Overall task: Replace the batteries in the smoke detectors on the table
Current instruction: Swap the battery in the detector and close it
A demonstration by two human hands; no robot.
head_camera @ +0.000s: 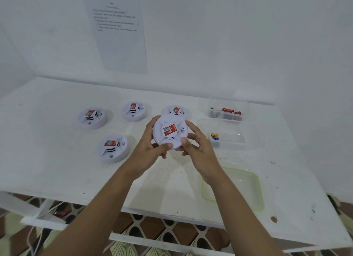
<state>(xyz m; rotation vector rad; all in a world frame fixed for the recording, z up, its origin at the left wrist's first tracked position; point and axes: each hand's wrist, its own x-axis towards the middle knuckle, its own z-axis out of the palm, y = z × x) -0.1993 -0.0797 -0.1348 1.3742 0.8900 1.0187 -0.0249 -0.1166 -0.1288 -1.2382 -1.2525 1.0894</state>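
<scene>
Hands together: your left hand [152,149] and right hand [199,150] both grip the rim of one smoke detector [169,131], held above the white table [47,160], label towards you. Four other detectors [112,147] lie behind and left. To the right, well apart from your hands, sit two clear battery boxes [227,111] and, nearer, a green-rimmed lid [246,190].

My left hand [152,147] and right hand [198,150] are bare, and so are both wrists and forearms, right down to the bottom edge. My thumbnails look short and plain.
</scene>
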